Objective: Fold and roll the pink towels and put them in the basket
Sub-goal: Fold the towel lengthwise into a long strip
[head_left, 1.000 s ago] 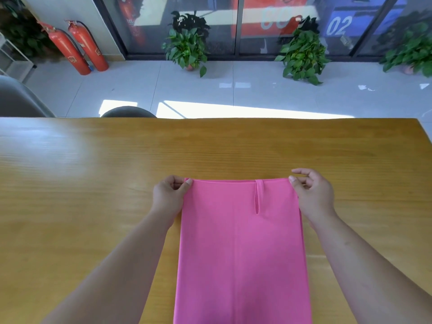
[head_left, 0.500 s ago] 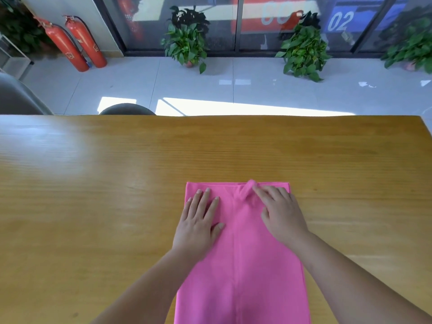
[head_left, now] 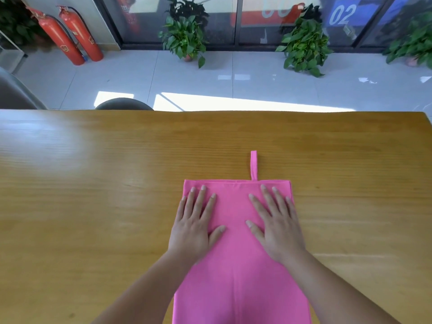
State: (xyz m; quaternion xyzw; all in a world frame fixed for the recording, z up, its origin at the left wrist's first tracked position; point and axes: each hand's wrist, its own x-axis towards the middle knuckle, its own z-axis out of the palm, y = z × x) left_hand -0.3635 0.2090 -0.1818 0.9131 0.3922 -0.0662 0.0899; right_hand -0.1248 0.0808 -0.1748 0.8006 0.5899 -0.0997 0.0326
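A wooden counter (head_left: 93, 183) spans the near scene, glossy with glare at its left. Beyond lies a pale tiled floor (head_left: 257, 73) with a sunlit patch. Two red fire extinguishers (head_left: 70, 36) stand far left; potted plants (head_left: 184, 38) line dark glass windows (head_left: 257, 17).

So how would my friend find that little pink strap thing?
Start at the wooden table and find the pink towel under the two flat hands. At the towel's far edge, a thin loop lies out on the bare wood, the only pink bit past the hem.
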